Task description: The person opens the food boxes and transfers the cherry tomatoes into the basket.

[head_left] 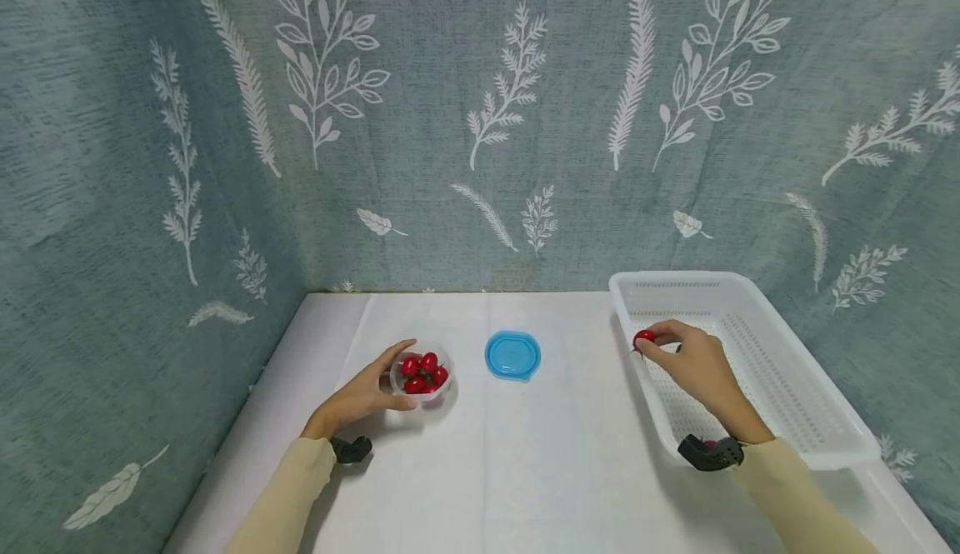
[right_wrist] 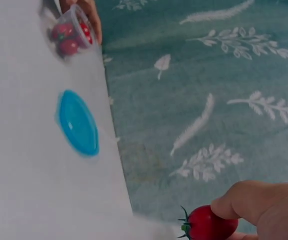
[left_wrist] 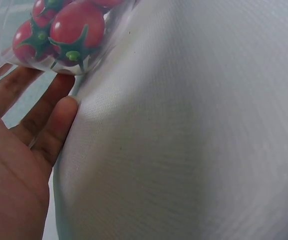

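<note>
My left hand [head_left: 363, 391] holds a small clear plastic container [head_left: 396, 377] on the left of the table, thumb on the near side and fingers round the far side. Several red cherry tomatoes [head_left: 428, 362] lie in it; in the left wrist view their green stem caps [left_wrist: 74, 55] show through the wall. Between thumb and fingertips, my right hand [head_left: 693, 362] pinches one cherry tomato [right_wrist: 211, 222], its green cap pointing away from the hand. That hand is over the left side of a white plastic basket [head_left: 795, 371].
A blue lid [head_left: 513, 356] lies on the white-covered table [head_left: 555, 462] between the container and the basket. Something red [head_left: 709, 444] shows in the basket by my right wrist, mostly hidden. A patterned green curtain [head_left: 450, 121] hangs behind and at the left.
</note>
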Demonstrator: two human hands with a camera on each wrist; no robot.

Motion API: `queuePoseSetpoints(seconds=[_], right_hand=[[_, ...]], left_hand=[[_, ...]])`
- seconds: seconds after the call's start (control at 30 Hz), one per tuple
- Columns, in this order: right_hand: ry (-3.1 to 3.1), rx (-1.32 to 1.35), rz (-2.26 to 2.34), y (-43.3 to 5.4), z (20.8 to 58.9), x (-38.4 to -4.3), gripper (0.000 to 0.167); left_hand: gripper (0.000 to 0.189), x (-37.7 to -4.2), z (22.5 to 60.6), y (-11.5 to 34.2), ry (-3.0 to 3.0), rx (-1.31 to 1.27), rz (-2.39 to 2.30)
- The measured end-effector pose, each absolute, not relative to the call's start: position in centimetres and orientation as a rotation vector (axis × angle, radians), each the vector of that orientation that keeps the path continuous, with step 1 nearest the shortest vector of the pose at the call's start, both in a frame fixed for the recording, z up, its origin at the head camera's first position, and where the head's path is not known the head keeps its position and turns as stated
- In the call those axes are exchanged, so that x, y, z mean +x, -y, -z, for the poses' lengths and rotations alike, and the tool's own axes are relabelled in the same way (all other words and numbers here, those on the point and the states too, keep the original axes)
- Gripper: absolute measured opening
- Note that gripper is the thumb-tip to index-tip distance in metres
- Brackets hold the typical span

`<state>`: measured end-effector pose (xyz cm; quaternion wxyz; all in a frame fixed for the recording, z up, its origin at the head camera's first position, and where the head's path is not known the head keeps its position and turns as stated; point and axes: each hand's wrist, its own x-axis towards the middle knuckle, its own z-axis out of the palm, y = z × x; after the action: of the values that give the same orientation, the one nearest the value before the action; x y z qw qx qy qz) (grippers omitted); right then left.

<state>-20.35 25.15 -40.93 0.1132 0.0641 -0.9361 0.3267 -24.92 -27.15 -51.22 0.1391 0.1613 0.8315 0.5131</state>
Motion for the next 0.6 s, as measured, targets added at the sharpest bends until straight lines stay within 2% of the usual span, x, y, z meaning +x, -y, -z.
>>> queuePoseSetpoints(seconds=[0.23,0.6], right_hand=[[2.793,0.163,-0.939,-27.5,42.1,-18.9,0.032],[2.878,0.166,-0.966,-29.2,42.8,-18.0,0.036]], left_hand=[[0.105,-25.1,51.2,27.0,-2.386,0.484,-1.494],[0.103,-25.1,51.3,27.0,-2.411,0.501,-1.477]])
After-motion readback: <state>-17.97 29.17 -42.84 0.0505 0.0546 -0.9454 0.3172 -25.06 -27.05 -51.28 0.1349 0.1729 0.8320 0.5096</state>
